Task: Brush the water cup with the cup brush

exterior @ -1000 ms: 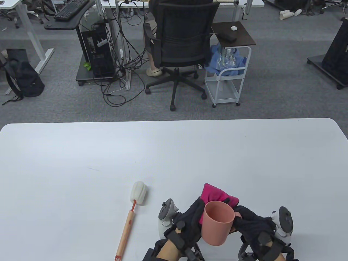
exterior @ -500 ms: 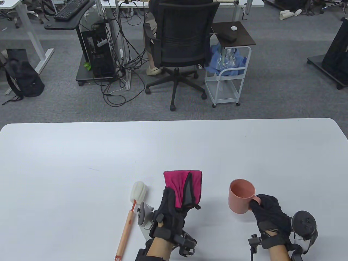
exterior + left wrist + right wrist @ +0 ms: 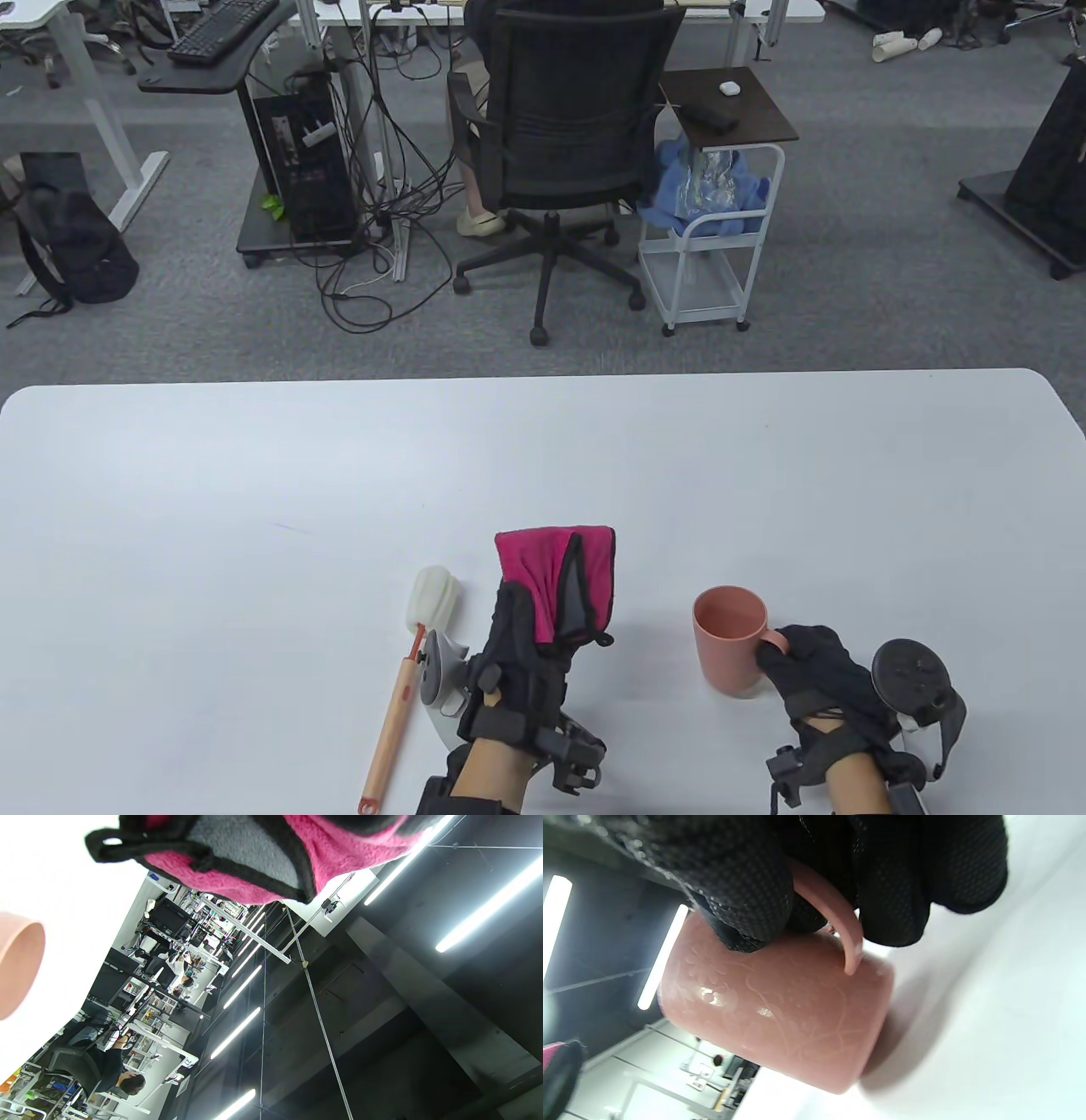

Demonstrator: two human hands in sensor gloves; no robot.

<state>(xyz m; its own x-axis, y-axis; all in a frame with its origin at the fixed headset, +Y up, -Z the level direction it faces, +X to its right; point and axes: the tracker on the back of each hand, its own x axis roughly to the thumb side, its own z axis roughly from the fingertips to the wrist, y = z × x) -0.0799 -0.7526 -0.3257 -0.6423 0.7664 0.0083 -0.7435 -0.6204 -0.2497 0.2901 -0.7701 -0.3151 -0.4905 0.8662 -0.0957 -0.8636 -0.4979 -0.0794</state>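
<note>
The right hand (image 3: 819, 671) grips the handle of the pink water cup (image 3: 730, 641), which apparently rests upright on the table (image 3: 254, 475). Left of the cup, the left hand (image 3: 526, 645) holds a pink cloth (image 3: 551, 577); further left lies the cup brush (image 3: 407, 671).

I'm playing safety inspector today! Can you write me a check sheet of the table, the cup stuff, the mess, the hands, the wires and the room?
Surface: white rounded table, bare at the back.
Job's things: pink plastic cup with handle, upright, at or just above the table; cup brush with white sponge head and orange handle lies flat, untouched.
Clutter: magenta cloth with black trim and grey lining, held up.
Grippers: left hand holds the cloth; right hand grips the cup's handle.
Cables: black tangle on the floor by a computer tower.
Surroundings: black office chair, white cart, grey carpet.
</note>
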